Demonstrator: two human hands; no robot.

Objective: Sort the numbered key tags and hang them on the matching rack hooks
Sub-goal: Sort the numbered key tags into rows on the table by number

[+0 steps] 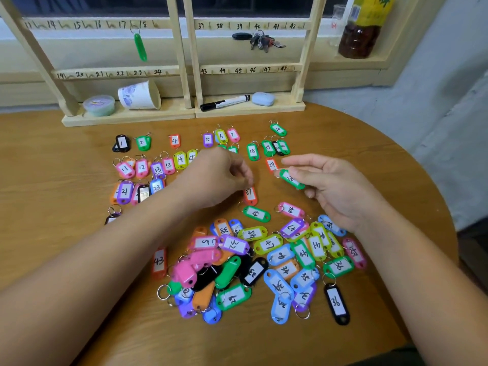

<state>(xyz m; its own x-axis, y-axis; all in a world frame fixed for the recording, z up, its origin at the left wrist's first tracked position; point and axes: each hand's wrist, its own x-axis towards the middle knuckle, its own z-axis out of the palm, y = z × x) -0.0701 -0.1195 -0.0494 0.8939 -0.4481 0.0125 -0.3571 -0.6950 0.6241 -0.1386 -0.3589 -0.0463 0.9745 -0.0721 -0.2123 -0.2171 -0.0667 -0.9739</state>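
Note:
Numbered key tags lie in sorted rows at the table's middle, from a black tag 1 (122, 142) to a green tag 18 (252, 151). A mixed pile of tags (253, 262) sits nearer me. My left hand (221, 175) reaches over the rows with its fingers curled down onto the red tag 37 (249, 195). My right hand (330, 188) pinches a green tag (290, 178) just above the table, next to a red tag 29 (271, 165). The wooden rack (184, 72) stands behind with numbered hooks; one green tag (140, 47) hangs by hook 18.
On the rack's base lie a lidded tub (99, 104), a tipped paper cup (138, 95), a black marker (224, 102) and a blue eraser-like block (263, 98). A bunch of keys (260, 40) hangs near hook 40. A bottle (363, 27) stands on the sill. The round table's edge (422, 165) curves at right.

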